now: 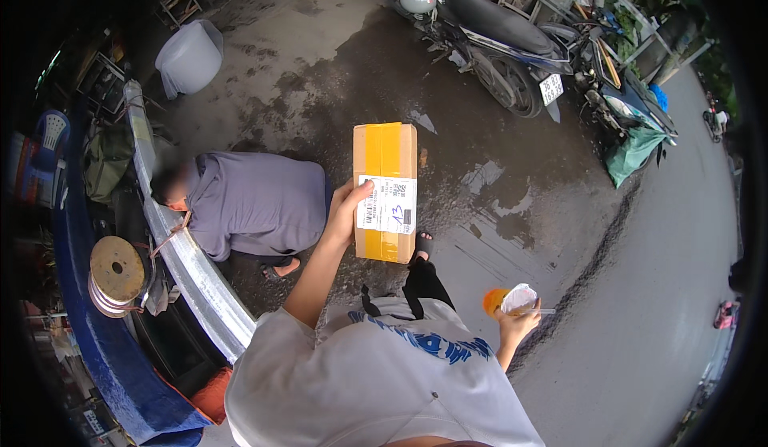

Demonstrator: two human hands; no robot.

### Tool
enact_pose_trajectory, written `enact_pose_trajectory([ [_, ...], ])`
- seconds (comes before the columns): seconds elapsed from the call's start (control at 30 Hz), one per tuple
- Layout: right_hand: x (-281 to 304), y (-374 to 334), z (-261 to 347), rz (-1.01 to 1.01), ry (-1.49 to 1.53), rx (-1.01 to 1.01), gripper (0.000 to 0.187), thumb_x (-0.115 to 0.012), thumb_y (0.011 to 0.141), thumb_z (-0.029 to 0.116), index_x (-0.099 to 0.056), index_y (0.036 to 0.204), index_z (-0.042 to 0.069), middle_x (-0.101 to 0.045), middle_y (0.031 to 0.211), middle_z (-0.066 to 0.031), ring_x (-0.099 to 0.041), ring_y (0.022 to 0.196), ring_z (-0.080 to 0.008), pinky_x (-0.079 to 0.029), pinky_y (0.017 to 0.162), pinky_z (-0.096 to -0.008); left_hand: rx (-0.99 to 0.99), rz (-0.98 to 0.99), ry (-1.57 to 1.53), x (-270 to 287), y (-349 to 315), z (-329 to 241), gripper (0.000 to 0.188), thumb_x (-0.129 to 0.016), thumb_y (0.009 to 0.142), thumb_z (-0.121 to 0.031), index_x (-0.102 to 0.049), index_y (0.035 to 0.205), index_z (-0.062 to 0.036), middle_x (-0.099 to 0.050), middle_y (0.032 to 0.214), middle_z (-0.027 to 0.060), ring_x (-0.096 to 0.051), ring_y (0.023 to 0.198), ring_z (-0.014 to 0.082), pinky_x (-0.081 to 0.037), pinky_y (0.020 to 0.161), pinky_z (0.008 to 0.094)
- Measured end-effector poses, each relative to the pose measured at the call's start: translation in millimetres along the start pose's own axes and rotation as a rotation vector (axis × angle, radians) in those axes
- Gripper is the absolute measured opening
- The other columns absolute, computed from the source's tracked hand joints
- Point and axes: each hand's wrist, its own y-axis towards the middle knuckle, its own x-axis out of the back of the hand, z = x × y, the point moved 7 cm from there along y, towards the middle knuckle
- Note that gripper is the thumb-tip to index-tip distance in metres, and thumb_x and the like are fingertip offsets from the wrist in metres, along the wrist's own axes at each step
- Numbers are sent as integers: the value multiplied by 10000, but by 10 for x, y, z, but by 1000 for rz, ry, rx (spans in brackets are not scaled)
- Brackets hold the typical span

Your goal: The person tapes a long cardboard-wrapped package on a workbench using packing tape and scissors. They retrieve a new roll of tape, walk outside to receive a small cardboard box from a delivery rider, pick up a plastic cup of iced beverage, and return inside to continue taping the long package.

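My left hand (346, 211) grips the left side of a small cardboard box (387, 243), its thumb lying over the front. Yellow tape runs along the box's length, and a white shipping label (386, 205) with print and handwriting is stuck across it. Lower down on the right, my right hand (518, 325) is closed round a plastic cup (495, 302) of orange drink with a pale lid and a clear straw. The box is held up in front of me, over the wet ground.
At left a person in a grey top (260, 199) bends over a long silvery metal beam (192, 259). Beside it stand a cable spool (117, 267) and a blue tarp (96, 351). A motorbike (500, 23) is parked at the far right, and a road (672, 247) runs along the right.
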Motion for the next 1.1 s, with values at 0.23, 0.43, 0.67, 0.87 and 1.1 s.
enact_pose_trajectory([
  [0.23, -1522, 2089, 2438, 19, -27, 373, 1170, -868, 379, 233, -359, 1411, 23, -465, 1272, -217, -456, 1180, -409, -388, 1002, -504, -27, -328, -341, 949, 1909, -320, 491, -622, 904, -352, -603, 1157, 68, -696, 1034, 156, -699, 902, 220, -558, 806, 327],
  [0.43, -2746, 3555, 5212, 284, 107, 656, 1262, -883, 310, 221, -322, 1420, 10, -432, 1279, -211, -427, 1202, -408, -366, 1033, -478, -194, -566, -264, 1747, 3077, -1174, 528, -602, 920, -354, -573, 1208, 88, -677, 1092, 176, -686, 943, 249, -544, 834, 362],
  [0.67, -3996, 4075, 8207, 432, 427, 849, 1225, -824, 319, 138, -313, 1421, -22, -389, 1309, -260, -411, 1220, -431, -342, 1055, -491, -314, -823, -262, 3045, 4539, -2059, 526, -592, 919, -343, -557, 1200, 101, -665, 1094, 189, -673, 975, 278, -544, 862, 382],
  [0.87, -4861, 4200, 10448, 488, 423, 844, 1227, -865, 324, 179, -334, 1409, -36, -417, 1293, -262, -408, 1232, -435, -347, 1058, -501, -476, -746, -381, 3665, 6263, -3595, 576, -574, 930, -412, -491, 1288, 32, -636, 1133, 163, -650, 1000, 283, -537, 885, 421],
  [1.1, -6494, 4438, 12420, 525, 301, 931, 1251, -923, 325, 287, -353, 1391, -33, -437, 1282, -238, -432, 1208, -409, -372, 1041, -477, -653, -667, -306, 4618, 7895, -5704, 640, -495, 903, -567, -502, 1333, -94, -619, 1199, 120, -608, 1085, 293, -517, 887, 476],
])
